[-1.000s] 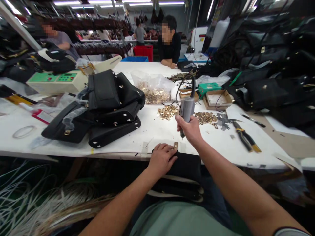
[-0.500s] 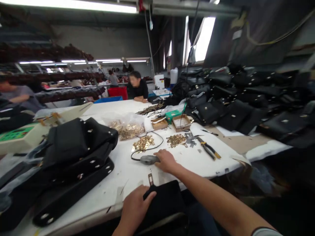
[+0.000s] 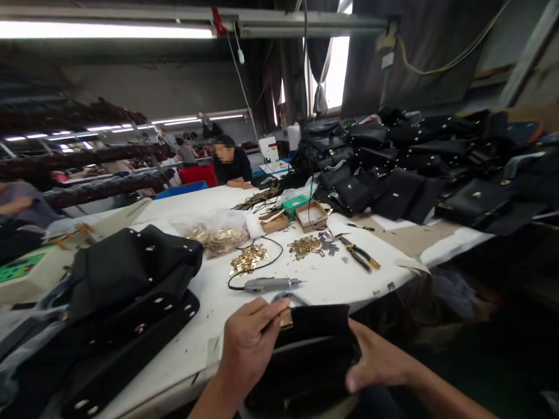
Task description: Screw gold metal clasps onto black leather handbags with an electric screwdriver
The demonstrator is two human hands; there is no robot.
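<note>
Both my hands hold a black bag [image 3: 305, 355] at the table's near edge. My left hand [image 3: 247, 346] grips its left side, fingers pinched at a gold metal clasp [image 3: 286, 318] on its top. My right hand [image 3: 375, 361] is wrapped round the bag's right side. Just beyond the bag, a grey electric screwdriver [image 3: 271, 284] lies flat on the white table [image 3: 332, 279] with its black cable looping away.
A stack of black bags [image 3: 126, 291] lies at the left. Heaps of gold fittings [image 3: 248, 260], a plastic bag of them [image 3: 216, 235], small boxes [image 3: 311, 215] and pliers [image 3: 360, 256] lie further back. Many black bags [image 3: 414, 174] pile at the right. A person [image 3: 231, 166] sits at the far end.
My right hand set the screwdriver down on the table and came back to the bag. Both hands now lift the bag, and my view has tilted upward.
</note>
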